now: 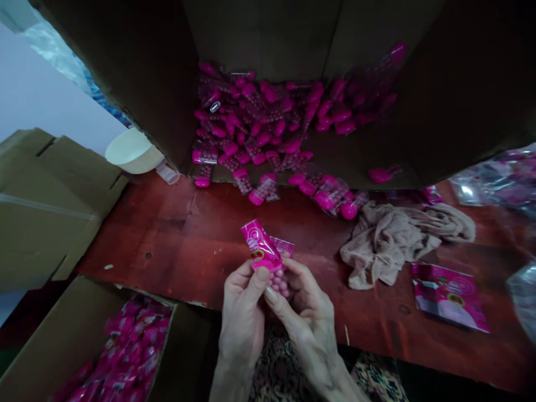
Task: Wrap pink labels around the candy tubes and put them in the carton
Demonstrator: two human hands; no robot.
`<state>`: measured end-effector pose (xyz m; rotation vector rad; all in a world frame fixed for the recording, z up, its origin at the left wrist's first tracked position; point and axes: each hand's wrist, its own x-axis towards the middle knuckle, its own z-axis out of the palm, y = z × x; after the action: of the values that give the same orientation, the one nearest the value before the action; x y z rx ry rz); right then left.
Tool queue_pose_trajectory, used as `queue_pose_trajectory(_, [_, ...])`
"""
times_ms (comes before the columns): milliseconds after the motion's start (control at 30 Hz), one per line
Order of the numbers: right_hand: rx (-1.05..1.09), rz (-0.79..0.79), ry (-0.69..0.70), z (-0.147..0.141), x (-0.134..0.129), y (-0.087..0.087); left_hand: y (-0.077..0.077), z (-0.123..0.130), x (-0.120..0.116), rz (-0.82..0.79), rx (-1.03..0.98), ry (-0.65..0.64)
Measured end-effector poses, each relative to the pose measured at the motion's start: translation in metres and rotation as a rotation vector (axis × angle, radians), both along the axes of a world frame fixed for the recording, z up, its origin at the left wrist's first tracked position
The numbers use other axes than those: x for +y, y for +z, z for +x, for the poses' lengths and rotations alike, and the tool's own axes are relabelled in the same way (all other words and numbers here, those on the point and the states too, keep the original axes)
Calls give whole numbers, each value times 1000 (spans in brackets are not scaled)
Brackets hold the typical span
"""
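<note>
Between my two hands, above the front part of the red wooden table (201, 240), is a clear tube of pink candy balls (280, 283) with a pink printed wrapper (262, 248) at its top. My left hand (243, 304) pinches the wrapper and tube from the left, thumb on the front. My right hand (305, 307) grips the tube from the right, its thumb across the lower end. The fingers behind are partly hidden. Past my hands, several capped candy tubes (263, 188) lie at the mouth of a large cardboard box (268, 33) holding a heap of them.
A crumpled cloth (389, 240) and a flat pink wrapper stack (450, 296) lie on the right. At lower left, an open carton (54, 340) holds wrapped pink packs (129, 346). A white bowl (129, 151) and another cardboard box (50, 206) stand left. Clear plastic bags (494, 178) lie far right.
</note>
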<state>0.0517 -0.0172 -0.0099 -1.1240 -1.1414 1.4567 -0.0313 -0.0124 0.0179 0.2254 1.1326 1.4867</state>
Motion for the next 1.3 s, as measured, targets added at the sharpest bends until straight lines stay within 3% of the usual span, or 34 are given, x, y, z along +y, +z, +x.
queue_pose_trajectory(133, [76, -45, 37, 0, 3, 9, 3, -2, -1, 10, 55, 69])
queue_pose_trajectory(300, [235, -219, 26, 4, 10, 7, -2, -1, -1, 6, 163, 65])
queue_pose_trajectory(433, [415, -371, 128, 9, 18, 0, 1, -16, 7, 135, 316, 256])
queue_pose_trajectory(500, [446, -399, 160, 11, 21, -1, 5, -28, 13, 183, 460, 284])
queue_pose_trajectory(633, [424, -404, 195, 14, 24, 0, 15, -48, 19, 254, 745, 185])
queue_pose_trajectory(767, [437, -414, 232, 16, 25, 1, 20, -61, 21, 257, 882, -109])
queue_pose_trajectory(867, [491, -450, 250, 17, 26, 1, 21, -67, 21, 275, 855, -223])
queue_pose_trajectory(1000, [531, -495, 322, 18, 27, 0, 16, -72, 20, 300, 638, -258])
queue_pose_trajectory(1200, [423, -430, 275, 17, 26, -4, 11, -69, 22, 288, 523, -167])
queue_pose_trajectory(1300, [359, -379, 254, 16, 26, -9, 8, -61, 24, 273, 449, 32])
